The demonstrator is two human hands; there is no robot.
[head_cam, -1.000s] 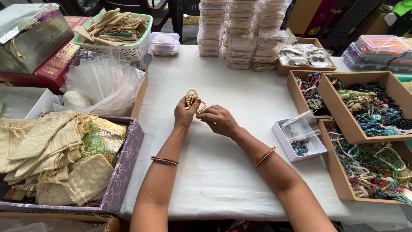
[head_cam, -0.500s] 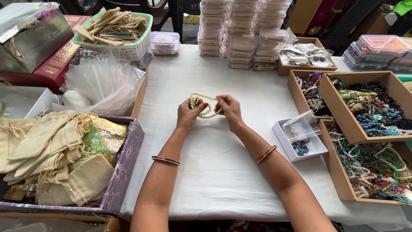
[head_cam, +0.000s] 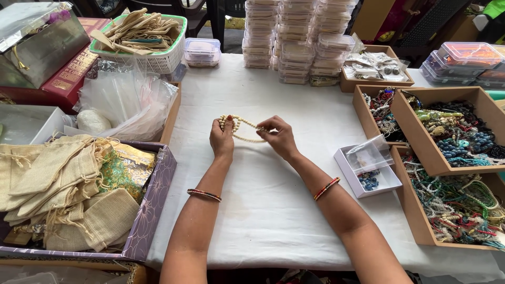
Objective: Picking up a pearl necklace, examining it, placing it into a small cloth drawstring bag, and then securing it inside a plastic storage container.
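I see both hands at the centre of the frame, pinching a string of small cream-coloured beads [head_cam: 243,128] stretched between them above the white cloth-covered surface [head_cam: 263,210]. My left hand [head_cam: 222,139] grips a bunched loop; my right hand [head_cam: 280,138] pinches the strand's other end. A small white open box of blue beads [head_cam: 368,173] lies to the right.
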